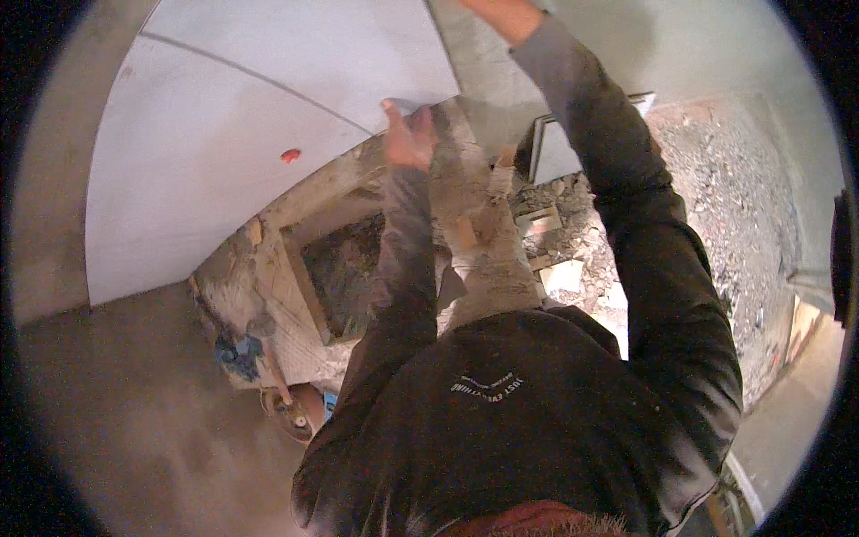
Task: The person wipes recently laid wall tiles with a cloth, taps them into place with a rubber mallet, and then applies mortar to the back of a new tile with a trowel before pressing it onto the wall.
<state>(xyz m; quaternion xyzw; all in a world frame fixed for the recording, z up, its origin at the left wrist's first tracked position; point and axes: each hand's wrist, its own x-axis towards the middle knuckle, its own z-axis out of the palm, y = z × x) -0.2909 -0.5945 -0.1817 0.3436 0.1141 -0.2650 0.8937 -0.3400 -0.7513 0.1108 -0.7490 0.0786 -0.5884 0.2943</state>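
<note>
Dark sweatshirt (537,438) fills the foreground. White panelling (215,134) lies upper left, its seam (259,73) slanting down rightward, long axis unclear. Left hand (412,139), thumb spread, touches its lower edge; cropped right hand's (504,14) grip, cannot tell.

Panels (179,170) stand at the upper left, with the left hand (410,141) near the right end of their lower edge and the right hand (512,16) beyond them to the right, at the top of the view; below the panels lies a platform (488,285), an open frame (301,285) on its left part and a cloth (240,356) farther left; right of the platform spreads rubble (729,210), with a tile (554,154) partly behind the right sleeve (617,166)
</note>
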